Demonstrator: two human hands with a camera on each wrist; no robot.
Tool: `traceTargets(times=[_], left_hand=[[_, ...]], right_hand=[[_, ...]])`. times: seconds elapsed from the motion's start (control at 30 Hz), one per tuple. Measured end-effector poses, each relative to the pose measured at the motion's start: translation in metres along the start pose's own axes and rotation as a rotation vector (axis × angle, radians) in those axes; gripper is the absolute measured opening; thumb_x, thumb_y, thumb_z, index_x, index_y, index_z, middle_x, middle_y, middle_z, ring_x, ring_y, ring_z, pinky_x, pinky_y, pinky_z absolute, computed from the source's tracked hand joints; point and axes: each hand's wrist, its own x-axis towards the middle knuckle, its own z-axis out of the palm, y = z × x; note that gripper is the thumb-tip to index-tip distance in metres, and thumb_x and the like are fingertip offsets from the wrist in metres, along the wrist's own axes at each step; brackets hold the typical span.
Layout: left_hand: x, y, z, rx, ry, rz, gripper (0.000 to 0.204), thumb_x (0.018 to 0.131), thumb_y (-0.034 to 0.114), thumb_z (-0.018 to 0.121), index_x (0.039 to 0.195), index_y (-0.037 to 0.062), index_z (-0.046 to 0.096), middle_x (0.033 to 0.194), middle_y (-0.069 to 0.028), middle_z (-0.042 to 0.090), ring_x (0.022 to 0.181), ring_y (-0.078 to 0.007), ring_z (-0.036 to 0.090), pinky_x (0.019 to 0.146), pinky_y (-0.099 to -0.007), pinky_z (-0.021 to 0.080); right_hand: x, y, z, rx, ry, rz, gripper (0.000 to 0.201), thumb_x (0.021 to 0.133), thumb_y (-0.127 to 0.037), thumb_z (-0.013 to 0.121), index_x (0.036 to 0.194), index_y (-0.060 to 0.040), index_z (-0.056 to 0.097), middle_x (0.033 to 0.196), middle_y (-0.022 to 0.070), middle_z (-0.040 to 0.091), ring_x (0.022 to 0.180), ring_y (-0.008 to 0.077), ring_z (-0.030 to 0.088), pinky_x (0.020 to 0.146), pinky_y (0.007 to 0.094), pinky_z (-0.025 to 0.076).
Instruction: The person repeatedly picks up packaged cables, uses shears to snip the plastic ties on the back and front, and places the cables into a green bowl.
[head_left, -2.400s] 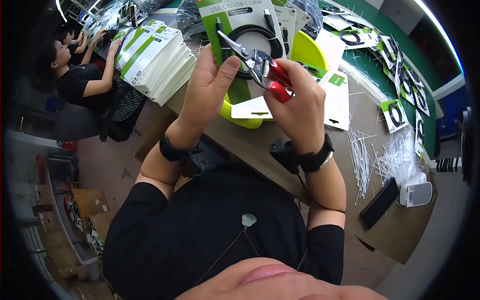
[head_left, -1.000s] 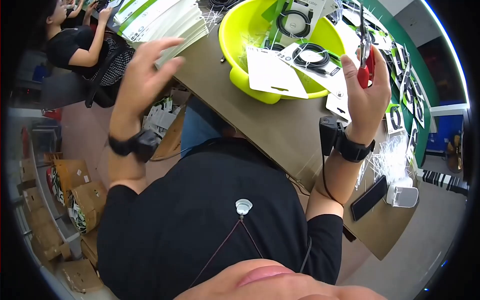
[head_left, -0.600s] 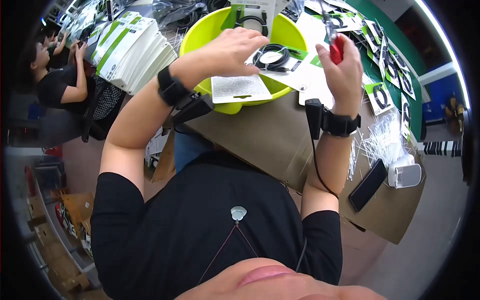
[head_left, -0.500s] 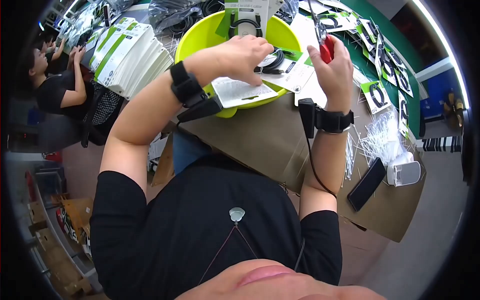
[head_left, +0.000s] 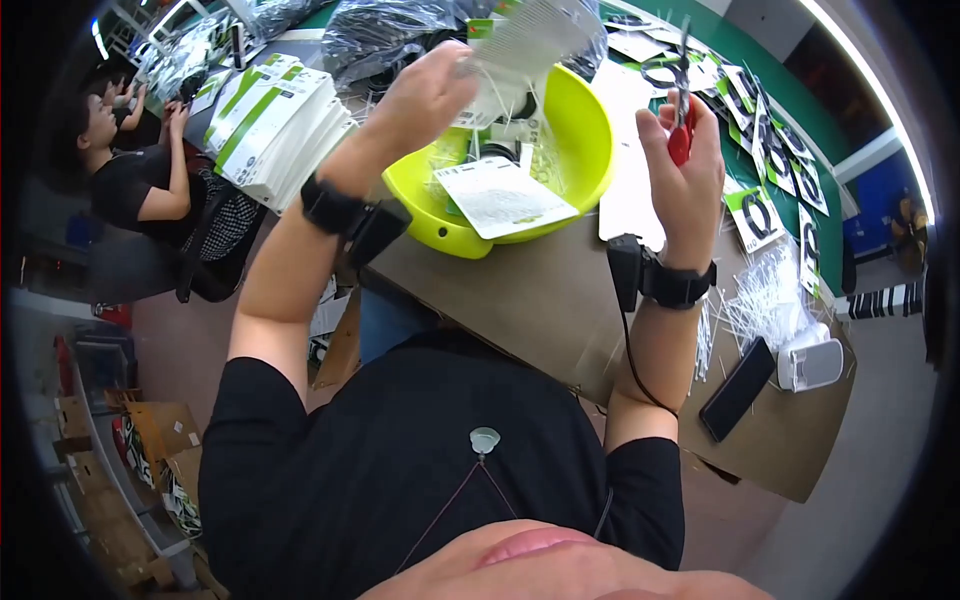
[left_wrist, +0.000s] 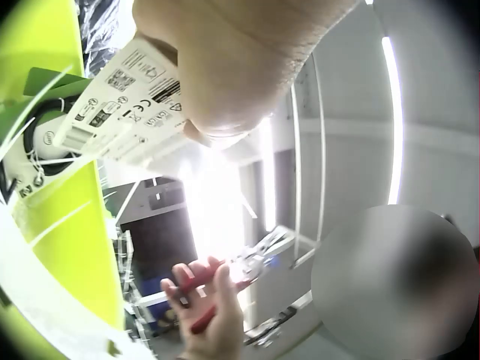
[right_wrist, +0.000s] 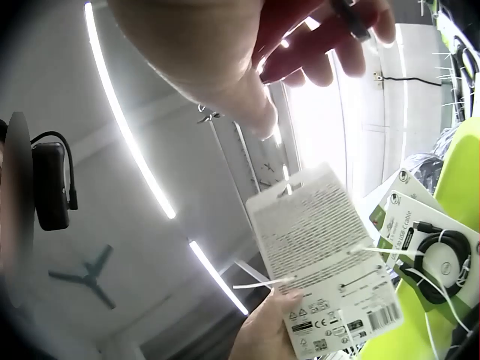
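My left hand (head_left: 425, 95) pinches a cable packaging card (right_wrist: 322, 255) by its edge, above the far side of the yellow-green basin (head_left: 590, 150). Its printed back faces the right wrist camera, and white cable-tie tails (right_wrist: 255, 285) stick out of it. In the head view the card is blurred. My right hand (head_left: 690, 175) grips red-handled pruning shears (head_left: 682, 125) to the right of the basin, blades up and apart from the card. Another card (head_left: 505, 195) lies back up on the basin's near rim, with a carded black cable (right_wrist: 442, 262) also in the basin.
A stack of cards (head_left: 275, 135) stands left of the basin. Carded cables (head_left: 775, 145) cover the green surface at right. Loose white ties (head_left: 765, 280), a phone (head_left: 738, 390) and a white device (head_left: 810, 360) lie on the near right. Another person (head_left: 140, 180) sits at left.
Earlier my left hand held a carded cable by the shears, then came away bare to the left. It reached over the basin and now lifts a card. The shears moved right.
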Motion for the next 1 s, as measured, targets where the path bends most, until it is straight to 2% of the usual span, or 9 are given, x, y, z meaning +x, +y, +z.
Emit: traceTargets(times=[0.1, 0.13, 0.23, 0.33, 0.43, 0.57, 0.7, 1.0], left_hand=[[-0.036, 0.014, -0.025, -1.015, 0.276, -0.591, 0.031, 0.088, 0.01, 0.049, 0.116, -0.0032, 0.05, 0.11, -0.0161, 0.059, 0.097, -0.0244, 0.061, 0.087, -0.0346, 0.049], [-0.046, 0.016, -0.032, -0.999, 0.289, -0.597, 0.031, 0.088, 0.01, 0.049, 0.116, -0.0032, 0.05, 0.11, -0.0161, 0.059, 0.097, -0.0244, 0.061, 0.087, -0.0346, 0.049], [-0.074, 0.019, -0.045, -1.364, 0.385, -0.747, 0.033, 0.091, 0.009, 0.046, 0.12, -0.0061, 0.045, 0.111, -0.0162, 0.058, 0.099, -0.0211, 0.061, 0.087, -0.0325, 0.051], [-0.093, 0.025, -0.054, -1.413, 0.421, -0.808, 0.033, 0.09, 0.009, 0.048, 0.118, -0.0077, 0.045, 0.11, -0.0169, 0.059, 0.098, -0.0222, 0.062, 0.086, -0.0333, 0.051], [-0.101, 0.03, -0.061, -1.442, 0.441, -0.844, 0.033, 0.089, 0.009, 0.049, 0.117, -0.0088, 0.046, 0.108, -0.0173, 0.059, 0.096, -0.0225, 0.063, 0.085, -0.0335, 0.052], [-0.107, 0.033, -0.061, -1.41, 0.437, -0.87, 0.033, 0.088, 0.01, 0.051, 0.115, -0.0096, 0.048, 0.105, -0.0172, 0.061, 0.093, -0.0219, 0.064, 0.083, -0.0329, 0.053], [-0.108, 0.041, -0.056, -1.343, 0.409, -0.883, 0.033, 0.088, 0.01, 0.051, 0.114, -0.0097, 0.049, 0.103, -0.0168, 0.062, 0.09, -0.0211, 0.065, 0.081, -0.032, 0.054], [-0.1, 0.056, -0.059, -1.32, 0.366, -0.848, 0.034, 0.088, 0.01, 0.051, 0.115, -0.0099, 0.049, 0.104, -0.0171, 0.062, 0.09, -0.0194, 0.065, 0.08, -0.0297, 0.054]], right_hand=[[-0.007, -0.019, 0.005, 0.036, -0.056, -0.091, 0.051, 0.079, -0.033, 0.071, 0.114, -0.0007, 0.054, 0.1, 0.0142, 0.061, 0.09, 0.0229, 0.061, 0.08, 0.0325, 0.048], [-0.011, -0.026, 0.005, 0.019, -0.087, -0.154, 0.05, 0.078, -0.03, 0.072, 0.114, -0.0017, 0.054, 0.101, 0.014, 0.061, 0.09, 0.0233, 0.062, 0.079, 0.0328, 0.049], [-0.021, -0.042, 0.014, -0.06, -0.16, -0.27, 0.048, 0.074, -0.023, 0.073, 0.115, -0.0041, 0.055, 0.102, 0.0134, 0.061, 0.09, 0.0247, 0.061, 0.079, 0.0345, 0.049], [-0.028, -0.048, 0.021, -0.201, -0.223, -0.367, 0.05, 0.07, -0.016, 0.074, 0.115, -0.007, 0.056, 0.103, 0.0124, 0.061, 0.093, 0.0266, 0.06, 0.081, 0.0371, 0.048], [-0.03, -0.045, 0.026, -0.444, -0.177, -0.399, 0.054, 0.063, -0.009, 0.072, 0.115, -0.011, 0.057, 0.104, 0.0099, 0.06, 0.097, 0.0281, 0.057, 0.085, 0.0399, 0.044], [-0.035, -0.046, 0.032, -0.473, -0.281, -0.413, 0.054, 0.063, -0.008, 0.072, 0.114, -0.0127, 0.058, 0.103, 0.0067, 0.061, 0.1, 0.0258, 0.055, 0.088, 0.039, 0.04], [-0.038, -0.048, 0.038, -0.431, -0.287, -0.473, 0.054, 0.061, -0.009, 0.073, 0.114, -0.0134, 0.059, 0.102, 0.0056, 0.06, 0.098, 0.0247, 0.055, 0.087, 0.0381, 0.04], [-0.039, -0.05, 0.037, -0.449, -0.287, -0.475, 0.055, 0.061, -0.009, 0.073, 0.113, -0.0134, 0.059, 0.102, 0.005, 0.06, 0.098, 0.0245, 0.055, 0.086, 0.0379, 0.04]])
